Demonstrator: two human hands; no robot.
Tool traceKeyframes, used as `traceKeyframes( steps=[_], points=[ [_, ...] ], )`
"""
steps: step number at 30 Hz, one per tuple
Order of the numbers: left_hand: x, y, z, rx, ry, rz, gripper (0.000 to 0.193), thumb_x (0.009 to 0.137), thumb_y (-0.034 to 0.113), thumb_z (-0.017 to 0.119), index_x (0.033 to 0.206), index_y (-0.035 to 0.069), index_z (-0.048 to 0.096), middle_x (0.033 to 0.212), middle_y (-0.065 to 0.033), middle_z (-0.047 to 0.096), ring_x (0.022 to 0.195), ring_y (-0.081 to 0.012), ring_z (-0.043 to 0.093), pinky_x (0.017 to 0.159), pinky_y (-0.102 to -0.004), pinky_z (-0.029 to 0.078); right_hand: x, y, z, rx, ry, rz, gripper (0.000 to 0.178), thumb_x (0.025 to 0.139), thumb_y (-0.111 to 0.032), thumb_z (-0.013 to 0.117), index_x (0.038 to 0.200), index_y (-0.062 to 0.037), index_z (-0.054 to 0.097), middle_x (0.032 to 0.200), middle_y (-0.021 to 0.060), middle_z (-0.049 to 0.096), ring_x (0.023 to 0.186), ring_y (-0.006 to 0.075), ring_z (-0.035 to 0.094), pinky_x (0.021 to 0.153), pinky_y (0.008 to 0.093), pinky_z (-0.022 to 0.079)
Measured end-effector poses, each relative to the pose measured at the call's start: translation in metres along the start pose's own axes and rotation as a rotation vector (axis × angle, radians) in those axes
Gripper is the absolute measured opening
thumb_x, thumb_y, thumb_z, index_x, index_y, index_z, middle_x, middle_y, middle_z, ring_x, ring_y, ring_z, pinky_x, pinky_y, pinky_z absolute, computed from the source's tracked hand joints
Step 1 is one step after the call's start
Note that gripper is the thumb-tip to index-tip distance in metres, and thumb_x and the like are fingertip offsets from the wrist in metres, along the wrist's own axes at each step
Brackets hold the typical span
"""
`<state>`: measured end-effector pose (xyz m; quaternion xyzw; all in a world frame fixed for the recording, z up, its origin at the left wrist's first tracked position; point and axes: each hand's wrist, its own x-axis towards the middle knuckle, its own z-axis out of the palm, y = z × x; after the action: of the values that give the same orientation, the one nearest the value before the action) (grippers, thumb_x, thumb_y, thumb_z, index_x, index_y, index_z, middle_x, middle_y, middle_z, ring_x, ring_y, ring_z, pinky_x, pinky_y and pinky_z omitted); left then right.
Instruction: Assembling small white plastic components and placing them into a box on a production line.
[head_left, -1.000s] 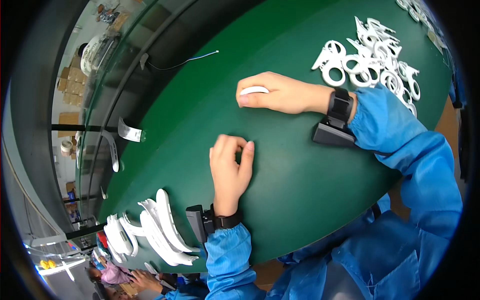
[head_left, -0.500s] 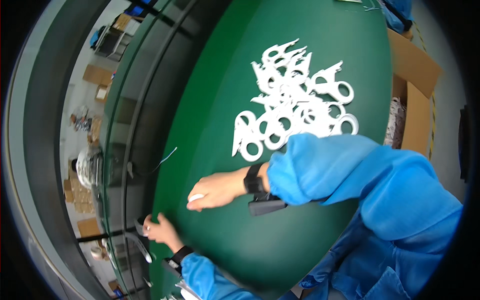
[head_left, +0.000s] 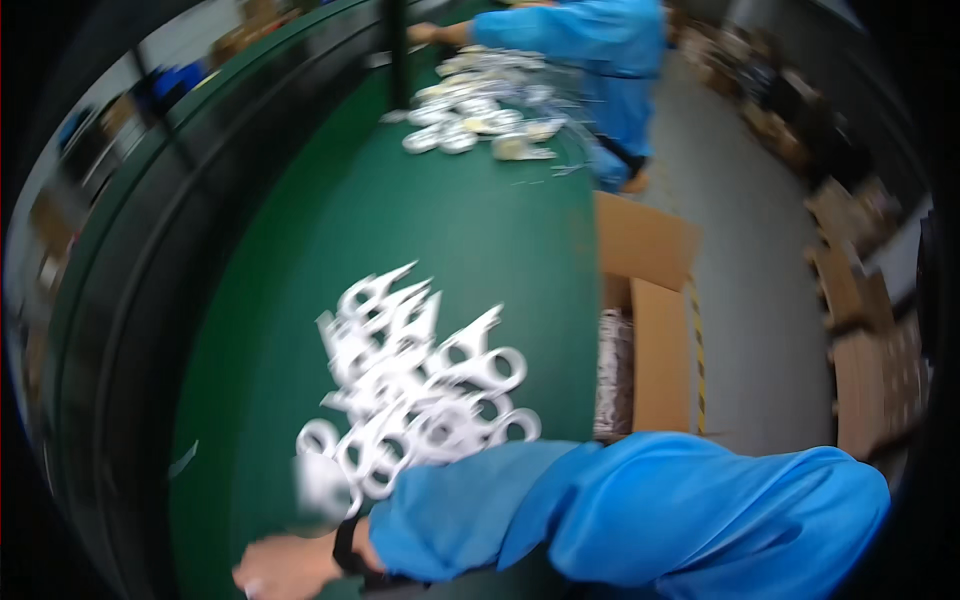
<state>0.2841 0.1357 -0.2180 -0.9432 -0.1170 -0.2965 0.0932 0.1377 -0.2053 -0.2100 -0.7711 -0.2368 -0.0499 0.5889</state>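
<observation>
My right hand (head_left: 288,568) is at the lower left over the green surface, its sleeve reaching in from the right. Its fingers are closed, with a bit of a small white piece (head_left: 254,586) showing between them; the piece's kind cannot be made out. Just beyond that hand lies a heap of flat white plastic parts (head_left: 440,435), each with a round ring and a narrow, pointed arm. The nearest edge of the heap is blurred, and my blue sleeve covers part of it. My left hand is out of the picture.
The long green work surface (head_left: 480,220) has a dark rail (head_left: 150,260) along its left. An open cardboard box (head_left: 660,360) stands at its right edge. Farther off, a co-worker in blue (head_left: 620,90) reaches over another heap of white parts (head_left: 480,105).
The view has swung up and to the right, so the heap sits lower left and the co-worker appears. My left hand has left the picture; my right hand is now near the bottom edge.
</observation>
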Motion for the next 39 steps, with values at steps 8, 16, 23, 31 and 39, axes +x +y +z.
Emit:
traceKeyframes(
  steps=[8, 16, 23, 31, 39],
  points=[
    [-0.081, 0.06, -0.121, -0.785, 0.123, -0.05, 0.048, 0.084, 0.022, 0.074, 0.118, -0.006, 0.056, 0.113, -0.018, 0.06, 0.104, -0.0286, 0.057, 0.095, -0.0392, 0.043, 0.0, -0.002, -0.025, 0.175, -0.168, 0.26, 0.023, 0.095, -0.022, 0.052, 0.095, -0.0018, 0.064, 0.078, 0.0093, 0.066, 0.064, 0.0191, 0.065, 0.058, 0.0308, 0.054],
    [-0.141, -0.024, -0.144, -1.197, -0.435, 0.024, 0.062, 0.073, 0.017, 0.074, 0.125, -0.004, 0.048, 0.108, -0.0159, 0.062, 0.103, -0.0224, 0.058, 0.087, -0.0347, 0.047, 0.008, -0.013, -0.019, 0.438, -0.044, 0.345, 0.018, 0.092, -0.019, 0.062, 0.085, -0.0024, 0.064, 0.077, 0.0015, 0.064, 0.069, 0.0076, 0.058, 0.062, 0.022, 0.046],
    [-0.155, -0.058, -0.152, -0.895, -0.485, 0.085, 0.042, 0.069, 0.012, 0.061, 0.11, 0.004, 0.063, 0.089, -0.0104, 0.059, 0.092, -0.0294, 0.054, 0.101, -0.0404, 0.031, -0.002, -0.028, -0.034, 0.38, -0.03, 0.41, 0.017, 0.091, -0.014, 0.059, 0.1, -0.0012, 0.065, 0.08, 0.0009, 0.065, 0.064, 0.0057, 0.056, 0.056, 0.0205, 0.044],
    [-0.149, -0.055, -0.129, -1.043, -0.617, 0.186, 0.01, 0.064, 0.007, 0.054, 0.07, -0.001, 0.057, 0.076, -0.0055, 0.056, 0.082, -0.0221, 0.048, 0.088, -0.034, 0.031, -0.003, -0.018, -0.034, 0.341, 0.076, 0.451, 0.021, 0.087, -0.003, 0.051, 0.106, -0.0018, 0.061, 0.077, 0.0044, 0.063, 0.06, 0.0079, 0.058, 0.052, 0.0213, 0.046],
    [-0.147, -0.057, -0.142, -0.9, -0.622, 0.185, 0.027, 0.065, 0.005, 0.051, 0.09, -0.001, 0.059, 0.093, -0.0054, 0.055, 0.096, -0.0221, 0.051, 0.098, -0.0353, 0.025, 0.008, -0.032, -0.013, 0.251, -0.099, 0.419, 0.028, 0.084, -0.003, 0.05, 0.109, -0.0033, 0.062, 0.083, 0.0058, 0.065, 0.064, 0.0073, 0.059, 0.057, 0.021, 0.046]
  ],
)
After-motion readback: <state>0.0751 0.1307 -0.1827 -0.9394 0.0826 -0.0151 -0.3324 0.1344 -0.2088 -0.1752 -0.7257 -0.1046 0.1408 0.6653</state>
